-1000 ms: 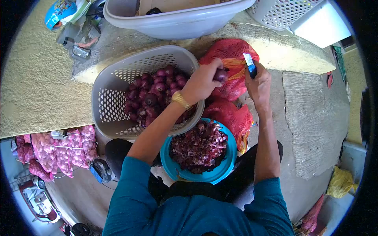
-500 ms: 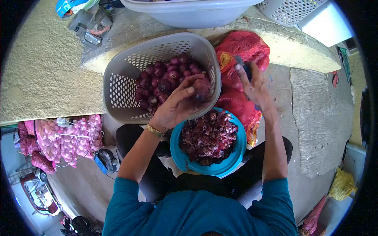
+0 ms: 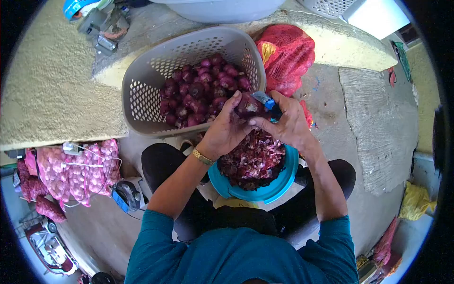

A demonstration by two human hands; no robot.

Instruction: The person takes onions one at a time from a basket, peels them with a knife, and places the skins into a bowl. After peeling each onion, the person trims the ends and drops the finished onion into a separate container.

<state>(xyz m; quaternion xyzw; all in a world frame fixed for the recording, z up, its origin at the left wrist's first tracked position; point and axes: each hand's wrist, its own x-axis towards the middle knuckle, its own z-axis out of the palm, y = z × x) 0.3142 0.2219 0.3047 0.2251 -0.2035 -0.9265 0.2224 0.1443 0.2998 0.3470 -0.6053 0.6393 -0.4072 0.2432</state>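
My left hand (image 3: 222, 132) is closed around a red onion (image 3: 248, 106) above the front right edge of the grey perforated basket (image 3: 126, 102). Pinched in my right hand (image 3: 294, 124) is a small knife (image 3: 263, 99) with blue on it, pressed against the onion's upper right side. My fingers hide part of the knife. Many red onions (image 3: 196, 90) lie in the basket. Below my hands, a turquoise basin (image 3: 292, 170) holds a heap of onion skins (image 3: 253, 163).
A red mesh sack (image 3: 288, 57) slumps against the raised ledge right of the basket. Pink net bags of pale bulbs (image 3: 78, 168) lie at left, near a black device (image 3: 127, 196). A grey mat (image 3: 373, 128) covers floor at right. A pale tub (image 3: 222, 10) stands on the ledge.
My hands have come together: the right hand moved left and down, bringing the knife to the onion. The view has shifted slightly, and the onion in my left hand is now over the basket's edge.
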